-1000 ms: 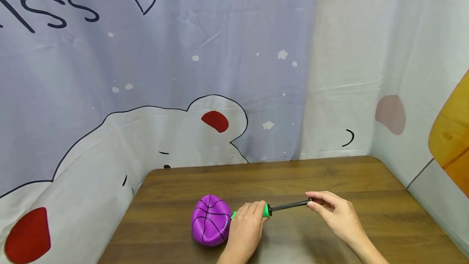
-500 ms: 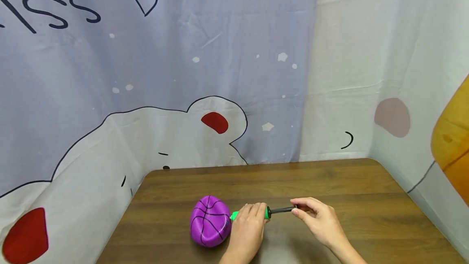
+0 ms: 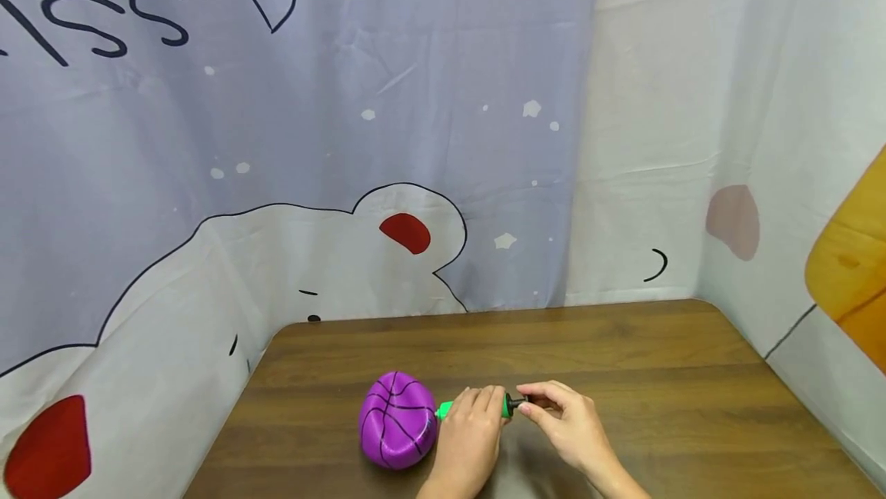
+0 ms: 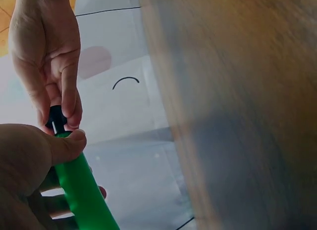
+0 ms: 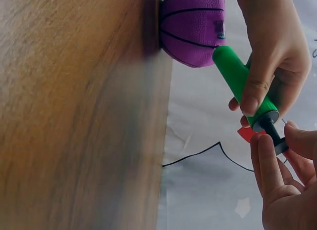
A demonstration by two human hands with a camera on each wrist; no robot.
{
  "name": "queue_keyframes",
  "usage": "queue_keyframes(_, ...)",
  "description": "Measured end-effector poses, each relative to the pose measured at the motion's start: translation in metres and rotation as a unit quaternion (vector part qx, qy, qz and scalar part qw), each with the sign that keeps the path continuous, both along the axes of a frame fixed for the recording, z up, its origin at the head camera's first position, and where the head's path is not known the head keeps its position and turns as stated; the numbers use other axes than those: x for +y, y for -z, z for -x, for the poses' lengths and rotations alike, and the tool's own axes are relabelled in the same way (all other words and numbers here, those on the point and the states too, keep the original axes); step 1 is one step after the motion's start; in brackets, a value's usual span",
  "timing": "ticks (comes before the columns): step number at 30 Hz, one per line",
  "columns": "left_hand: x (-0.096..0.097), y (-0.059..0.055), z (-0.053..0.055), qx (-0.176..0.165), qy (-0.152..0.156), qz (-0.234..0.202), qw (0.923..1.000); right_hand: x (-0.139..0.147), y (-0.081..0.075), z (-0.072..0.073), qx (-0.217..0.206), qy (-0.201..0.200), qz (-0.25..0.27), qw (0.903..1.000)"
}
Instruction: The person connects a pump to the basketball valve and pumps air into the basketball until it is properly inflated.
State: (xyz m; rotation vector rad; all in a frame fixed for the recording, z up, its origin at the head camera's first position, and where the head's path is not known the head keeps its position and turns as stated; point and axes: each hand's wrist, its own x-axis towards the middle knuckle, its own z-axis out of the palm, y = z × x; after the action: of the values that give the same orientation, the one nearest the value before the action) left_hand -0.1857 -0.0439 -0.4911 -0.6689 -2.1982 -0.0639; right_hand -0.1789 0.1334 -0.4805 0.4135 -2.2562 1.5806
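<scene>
A purple ball (image 3: 398, 420) with black basketball lines, dented and partly deflated, rests on the table. The nozzle end of a green hand pump (image 5: 231, 70) meets its side. My left hand (image 3: 467, 437) grips the pump's barrel, thumb along it in the right wrist view. At the other end my right hand (image 3: 569, 424) pinches the black plunger handle (image 5: 281, 146) between thumb and fingers. Only a short piece of the black rod shows between barrel and handle. In the left wrist view the green barrel (image 4: 86, 193) runs through my left hand toward the right fingers.
The brown wooden table (image 3: 332, 360) lies under the hands and ball. Behind it and along the sides hangs a printed cloth curtain (image 3: 512, 61) with cartoon figures, reaching down to the table's back edge.
My right hand has moved left toward the left hand, pushing the plunger rod into the barrel, so much less rod shows. The left hand and ball have stayed nearly in place.
</scene>
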Motion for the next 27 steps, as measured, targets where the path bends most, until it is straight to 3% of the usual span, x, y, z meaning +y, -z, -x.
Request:
queue_keyframes(9,-0.005,-0.001,-0.002,-0.031,0.015,-0.023,0.9991,0.011,-0.006,-0.003,0.044,-0.003,-0.013,0.9989)
queue_keyframes(13,-0.007,-0.001,-0.001,-0.029,0.014,-0.027,0.9991,0.026,-0.01,-0.003,0.058,0.01,-0.029,0.9979)
queue_keyframes(22,-0.008,-0.002,0.001,-0.02,0.014,-0.036,0.999,0.068,-0.026,-0.008,0.037,0.043,-0.051,0.9971)
queue_keyframes(27,-0.007,-0.001,0.001,-0.021,0.012,-0.035,0.9991,0.075,-0.027,-0.009,0.034,0.038,-0.052,0.9973)
